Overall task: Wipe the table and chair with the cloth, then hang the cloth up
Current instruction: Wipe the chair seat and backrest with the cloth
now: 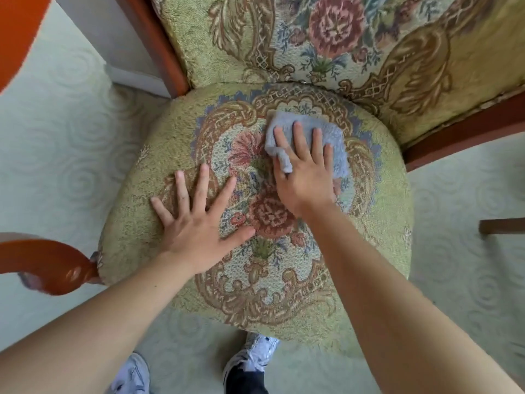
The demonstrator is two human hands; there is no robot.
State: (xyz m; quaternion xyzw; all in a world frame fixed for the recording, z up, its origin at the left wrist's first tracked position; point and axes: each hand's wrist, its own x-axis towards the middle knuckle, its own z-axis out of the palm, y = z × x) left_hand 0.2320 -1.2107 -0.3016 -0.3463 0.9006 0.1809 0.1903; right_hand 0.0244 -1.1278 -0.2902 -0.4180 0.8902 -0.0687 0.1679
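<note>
Pressing cloth [326, 132] flat, right hand [305, 177] fingers straight | left hand [196, 231] splayed on chair [147, 211]

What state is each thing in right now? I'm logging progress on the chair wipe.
cloth: folded, flat on the seat under the right hand.
right hand: fingers straight, pressing the cloth.
left hand: spread flat, resting on the seat.
chair seat: upholstered, being wiped.

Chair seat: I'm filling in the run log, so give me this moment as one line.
stage: wiping chair seat | right hand: flat on grey cloth | left hand: flat on seat | cloth not hung
</note>
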